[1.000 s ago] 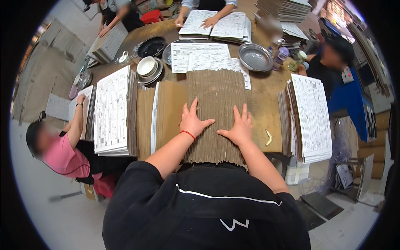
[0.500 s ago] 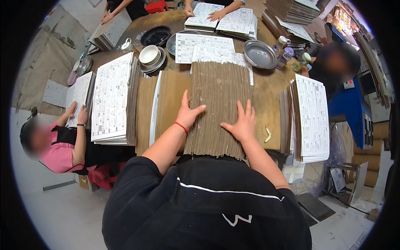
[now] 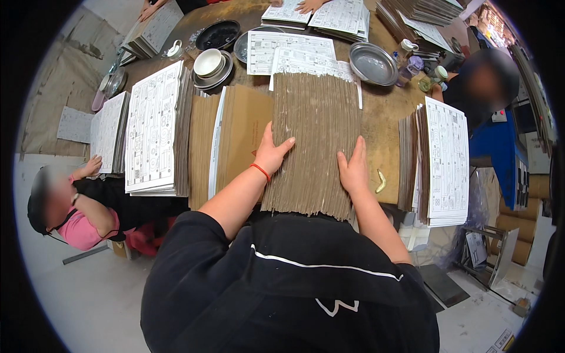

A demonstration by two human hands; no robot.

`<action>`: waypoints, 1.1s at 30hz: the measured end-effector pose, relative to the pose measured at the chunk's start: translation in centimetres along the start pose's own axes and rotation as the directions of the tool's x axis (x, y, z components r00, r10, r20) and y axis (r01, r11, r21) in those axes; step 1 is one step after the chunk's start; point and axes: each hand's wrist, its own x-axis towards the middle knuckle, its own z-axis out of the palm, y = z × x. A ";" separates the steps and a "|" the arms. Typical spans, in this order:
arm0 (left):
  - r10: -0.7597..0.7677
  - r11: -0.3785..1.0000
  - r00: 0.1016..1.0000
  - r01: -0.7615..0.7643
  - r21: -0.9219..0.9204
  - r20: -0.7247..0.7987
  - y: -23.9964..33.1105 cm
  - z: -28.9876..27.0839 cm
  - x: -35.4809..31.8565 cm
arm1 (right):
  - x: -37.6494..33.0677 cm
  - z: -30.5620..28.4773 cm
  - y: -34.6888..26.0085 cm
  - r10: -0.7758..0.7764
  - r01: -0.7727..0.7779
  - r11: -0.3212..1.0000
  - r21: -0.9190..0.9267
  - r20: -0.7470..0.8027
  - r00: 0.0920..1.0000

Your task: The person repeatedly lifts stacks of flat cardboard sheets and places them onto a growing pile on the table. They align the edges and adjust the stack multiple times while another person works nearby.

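Before me a thick stack of brown cardboard sheets (image 3: 315, 135) stands on edge, its cut edges facing up. My left hand (image 3: 273, 154), with a red string at the wrist, grips the stack's left side; its thumb lies over the edges. On the right side my right hand (image 3: 354, 167) presses flat against the outer sheet, fingers pointing forward and thumb on the edges. Both hands hold the stack between them. Against its left stands another row of cardboard (image 3: 244, 126), with a pale sheet among the brown ones. Printed white sheets (image 3: 288, 56) lie just beyond the stack.
Stacks of printed boards stand left (image 3: 154, 129) and right (image 3: 447, 162). A metal bowl (image 3: 372, 63), a black pan (image 3: 218, 35) and stacked white bowls (image 3: 209, 63) sit farther back. A yellowish curved object (image 3: 381, 181) lies by my right hand. Co-workers sit around the wooden table (image 3: 381, 123).
My right hand has moved from spread over the stack's top to its right side, fingers now together. My left hand stays at the left side. The left co-worker has raised one arm.
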 end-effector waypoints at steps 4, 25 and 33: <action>-0.157 0.942 0.987 0.163 -0.293 0.042 0.0 -1.5 -0.5 | 0.3 -0.2 0.5 -0.018 0.018 0.966 0.259 -0.002 1.000; -0.542 0.540 0.795 0.577 -0.612 0.272 -6.9 1.9 0.2 | 0.3 -1.2 6.3 0.443 -0.697 0.131 0.705 0.587 0.677; -0.457 0.652 0.838 0.543 -0.529 0.297 2.5 8.6 1.0 | 2.4 -8.1 8.4 0.464 -0.656 0.287 0.698 0.498 0.733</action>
